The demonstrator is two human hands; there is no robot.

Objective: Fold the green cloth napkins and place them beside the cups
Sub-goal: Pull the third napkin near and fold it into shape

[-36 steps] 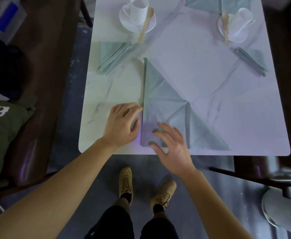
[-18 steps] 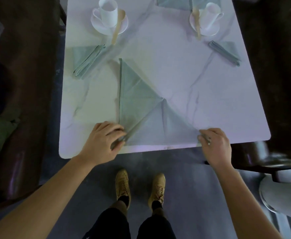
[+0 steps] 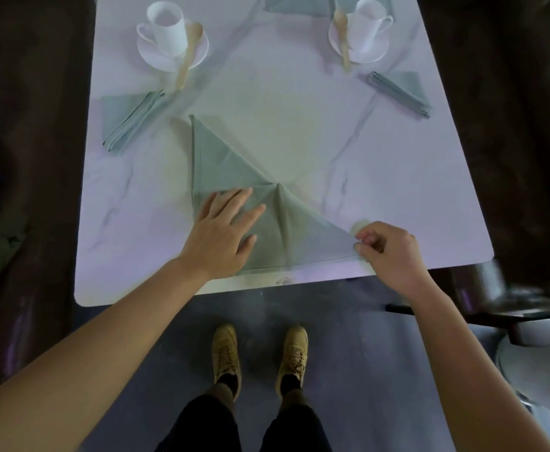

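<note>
A green cloth napkin (image 3: 221,164), folded into a large triangle, lies on the white marble table (image 3: 299,132) near its front edge. My left hand (image 3: 223,233) presses flat on its left part, fingers spread. My right hand (image 3: 387,252) pinches the napkin's right corner between thumb and fingers. A folded green napkin (image 3: 127,120) lies below the left white cup (image 3: 167,29). Another folded napkin (image 3: 400,91) lies below the right cup (image 3: 366,22).
Each cup stands on a saucer with a wooden spoon (image 3: 187,55). More green cloth (image 3: 299,4) lies at the table's far edge. Dark seats flank the table; a white stool (image 3: 537,370) is at the lower right. My feet (image 3: 260,353) stand before the table.
My left hand moved from the napkin's near left corner onto the cloth and lies flat. My right hand slid from the left part to the right corner and lifted it slightly.
</note>
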